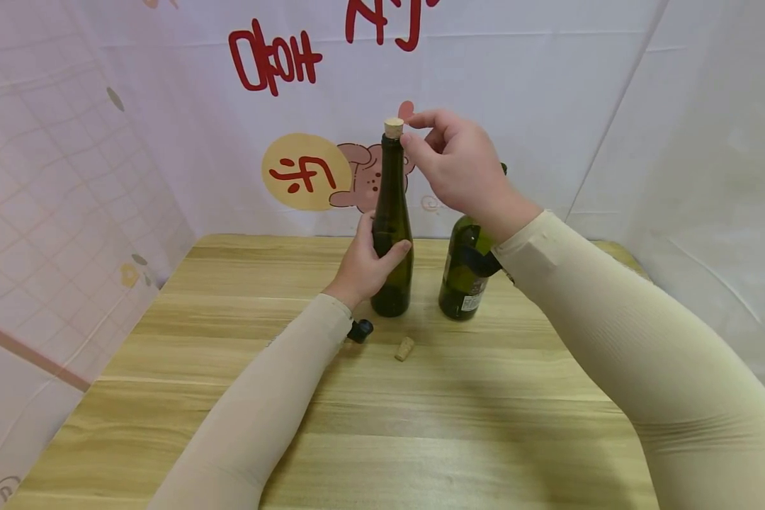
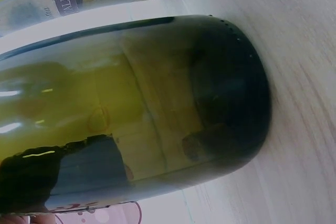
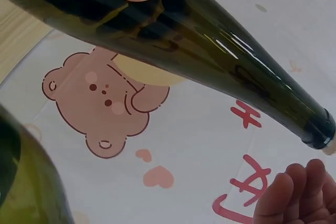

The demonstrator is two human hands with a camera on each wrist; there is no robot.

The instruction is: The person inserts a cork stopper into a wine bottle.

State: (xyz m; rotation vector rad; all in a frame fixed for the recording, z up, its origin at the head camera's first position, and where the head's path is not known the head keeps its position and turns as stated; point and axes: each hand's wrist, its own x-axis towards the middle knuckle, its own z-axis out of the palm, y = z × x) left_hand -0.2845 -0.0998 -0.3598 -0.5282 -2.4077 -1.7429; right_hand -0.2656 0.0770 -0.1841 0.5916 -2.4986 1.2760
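My left hand (image 1: 370, 263) grips the lower body of a tall dark green wine bottle (image 1: 392, 205) standing upright on the table. A cork (image 1: 393, 129) sits in the mouth of this bottle, its upper part showing above the rim. My right hand (image 1: 455, 159) is raised beside the cork, with the thumb and index fingertips spread right at its right side. The right wrist view shows several bent fingers (image 3: 296, 190) a little apart from the neck. In the left wrist view the bottle's base (image 2: 231, 93) rests on the tabletop.
A second green bottle (image 1: 460, 283) with a label stands to the right, partly hidden behind my right forearm. One loose cork (image 1: 404, 348) lies on the wooden table (image 1: 459, 439) in front of the bottles. Behind the table hangs a white printed cloth (image 1: 516, 85).
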